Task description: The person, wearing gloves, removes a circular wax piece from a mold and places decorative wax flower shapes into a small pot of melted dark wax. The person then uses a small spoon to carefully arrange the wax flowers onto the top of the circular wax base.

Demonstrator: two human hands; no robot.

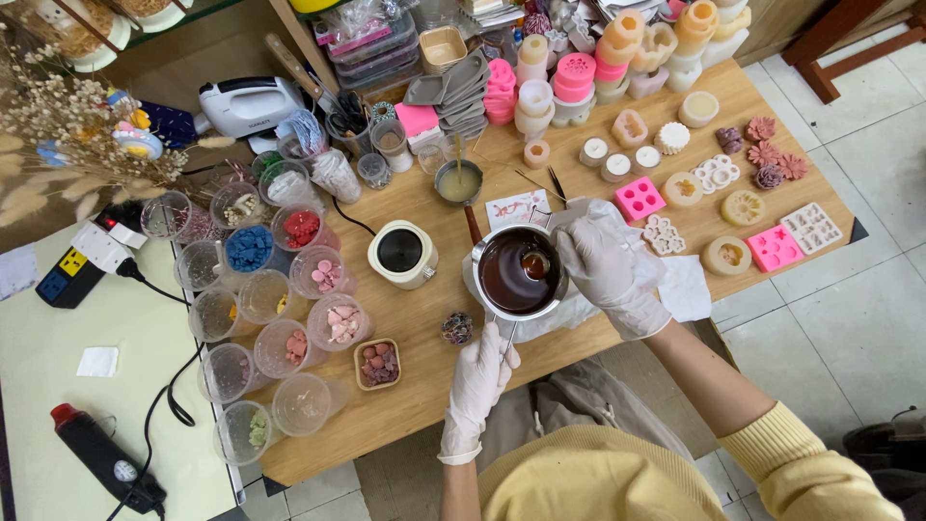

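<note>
A metal pot [479, 253] full of dark brown liquid stands on a white cloth [569, 314] near the front edge of the wooden table [405, 415]. My left hand [477, 381], in a white glove, grips the pot's thin handle [507, 338] just below the rim. My right hand [603, 262], gloved too, reaches in from the right and holds a small spoon [535, 263] whose bowl sits in the liquid.
A small white melting pot [403, 254] stands left of the metal pot. Several plastic cups of coloured pieces [289, 289] fill the left side. Pink moulds [639, 199], candles and flower shapes [767, 154] lie at the right. A heat gun [101, 458] and a power strip [72, 275] rest on the side table.
</note>
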